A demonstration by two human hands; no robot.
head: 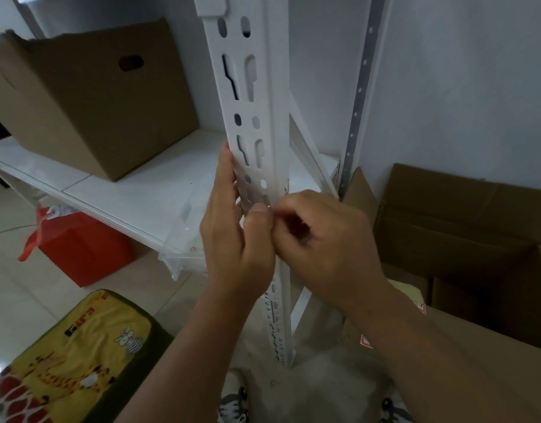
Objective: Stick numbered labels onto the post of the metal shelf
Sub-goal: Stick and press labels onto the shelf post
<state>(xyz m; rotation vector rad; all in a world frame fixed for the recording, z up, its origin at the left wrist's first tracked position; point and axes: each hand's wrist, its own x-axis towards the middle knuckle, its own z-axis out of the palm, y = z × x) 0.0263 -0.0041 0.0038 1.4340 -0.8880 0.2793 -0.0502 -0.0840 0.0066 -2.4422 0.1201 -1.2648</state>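
The white slotted shelf post (264, 96) rises through the middle of the view. My left hand (232, 239) holds it from the left, fingers lying up along its left edge and thumb pressed on its front face. My right hand (327, 239) is curled against the post's right edge, with its fingertips meeting the left thumb. A small label (286, 186) with red print shows on the post's right edge just above the right hand. Most of the label is hidden by my fingers, and its number cannot be read.
A brown cardboard box (95, 96) stands on the white shelf board (147, 190). Below are a red bag (79, 245), a clear plastic box (186, 239) and a yellow giraffe-print cushion (73, 355). Opened cardboard boxes (461, 227) crowd the right, behind a perforated wall strip (357, 96).
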